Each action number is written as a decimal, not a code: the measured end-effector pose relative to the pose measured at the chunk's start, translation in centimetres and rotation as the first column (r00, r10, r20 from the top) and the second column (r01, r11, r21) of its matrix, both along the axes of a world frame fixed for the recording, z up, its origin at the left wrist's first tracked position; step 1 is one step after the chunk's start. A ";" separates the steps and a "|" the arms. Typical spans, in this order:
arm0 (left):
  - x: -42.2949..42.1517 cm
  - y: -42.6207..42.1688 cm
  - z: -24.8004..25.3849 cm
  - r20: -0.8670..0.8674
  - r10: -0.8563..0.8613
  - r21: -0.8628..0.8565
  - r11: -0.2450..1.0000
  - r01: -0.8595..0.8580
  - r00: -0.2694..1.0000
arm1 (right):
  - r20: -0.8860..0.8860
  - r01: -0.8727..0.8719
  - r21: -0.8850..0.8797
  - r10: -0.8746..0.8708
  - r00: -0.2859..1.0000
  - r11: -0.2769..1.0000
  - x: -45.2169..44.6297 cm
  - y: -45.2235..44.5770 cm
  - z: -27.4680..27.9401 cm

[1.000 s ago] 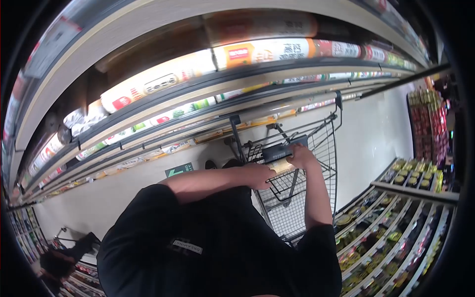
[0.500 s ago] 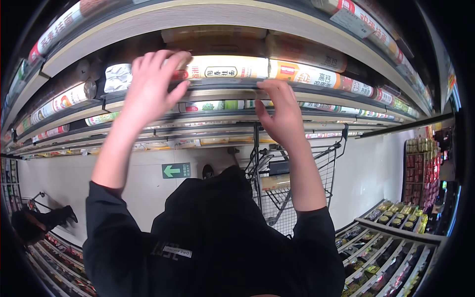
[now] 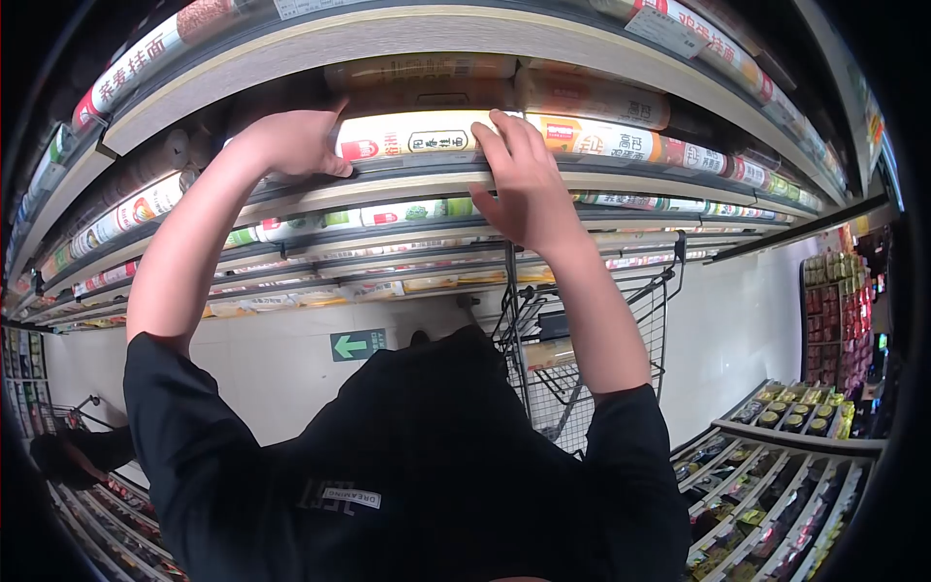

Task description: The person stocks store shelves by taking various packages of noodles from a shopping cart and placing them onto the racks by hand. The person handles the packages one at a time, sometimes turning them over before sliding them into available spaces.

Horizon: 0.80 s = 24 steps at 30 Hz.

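Observation:
A pack of dried noodles (image 3: 402,136) in a white and yellow wrapper lies lengthwise on the shelf in front of me. My left hand (image 3: 286,144) is closed around its left end, with the thumb at the front and the fingers partly hidden behind. My right hand (image 3: 524,184) lays its stretched fingers over the pack's right end, while the thumb stands apart below, off the pack. Just right of it is an orange and white noodle pack (image 3: 601,141). More packs show dimly behind.
A shelf board (image 3: 388,34) with further noodle packs runs close above my hands. Lower shelves hold more packs. A wire shopping cart (image 3: 572,388) with a pack in it stands at my right. Another person (image 3: 78,456) is at the far left, beside a second cart.
My left hand has come down from above the pack and closed around its left end. The right hand has moved up and left, onto the pack's right end.

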<state>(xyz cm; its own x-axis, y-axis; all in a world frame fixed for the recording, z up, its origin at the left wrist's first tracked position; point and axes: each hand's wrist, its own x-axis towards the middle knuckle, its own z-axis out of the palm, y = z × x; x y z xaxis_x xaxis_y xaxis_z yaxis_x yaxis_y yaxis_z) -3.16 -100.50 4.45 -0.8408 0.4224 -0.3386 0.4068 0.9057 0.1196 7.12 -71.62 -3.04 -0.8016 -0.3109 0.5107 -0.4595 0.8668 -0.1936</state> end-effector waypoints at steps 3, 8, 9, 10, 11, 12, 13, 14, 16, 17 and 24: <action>-1.0 -0.2 -0.6 0.104 0.032 0.050 0.998 -0.037 0.994 | -0.009 -0.007 -0.005 0.007 1.000 1.000 0.0 0.2 -0.2; -1.2 -0.3 -0.4 0.038 0.000 0.061 0.998 -0.003 0.999 | 0.000 -0.017 -0.038 0.017 1.000 0.999 0.0 0.5 -0.5; -1.2 -0.5 -0.7 -0.001 -0.005 0.070 0.998 0.005 1.000 | 0.005 -0.015 -0.044 0.015 1.000 0.999 0.0 0.5 -0.5; -1.1 -0.6 -1.1 -0.040 -0.010 0.081 0.997 0.013 0.999 | 0.008 -0.012 -0.049 0.012 1.000 0.999 -0.1 0.6 -0.5; -1.0 -0.6 -1.2 -0.081 -0.016 0.092 0.996 0.023 0.997 | -0.001 0.003 -0.043 -0.003 1.000 0.999 -0.2 0.5 -0.4; -1.0 -0.5 -0.9 -0.069 -0.008 0.101 0.995 0.015 0.998 | -0.011 0.018 -0.037 -0.019 1.000 0.999 -0.3 0.4 -0.2; -0.7 -0.4 -0.5 -0.051 -0.002 0.110 0.994 0.008 0.999 | -0.016 0.035 -0.031 -0.035 0.999 0.999 -0.2 0.2 -0.2; -0.6 -0.3 -0.3 -0.030 0.005 0.119 0.993 -0.001 1.000 | -0.045 0.038 -0.033 -0.039 0.998 0.999 -0.3 0.0 -0.3; -0.9 -0.4 -0.4 -0.007 0.009 0.117 0.993 -0.008 1.000 | -0.107 0.039 -0.031 -0.042 0.993 0.999 -1.1 -0.2 -0.2; -1.0 -0.5 -0.4 -0.024 -0.004 0.126 0.992 0.007 1.000 | -0.115 0.042 -0.023 -0.045 0.992 0.999 -1.4 -0.3 -0.1; -2.1 -2.5 -0.2 -0.104 -0.023 0.343 0.938 0.058 0.994 | -0.145 0.093 0.019 -0.089 0.985 0.996 -2.9 -0.8 0.1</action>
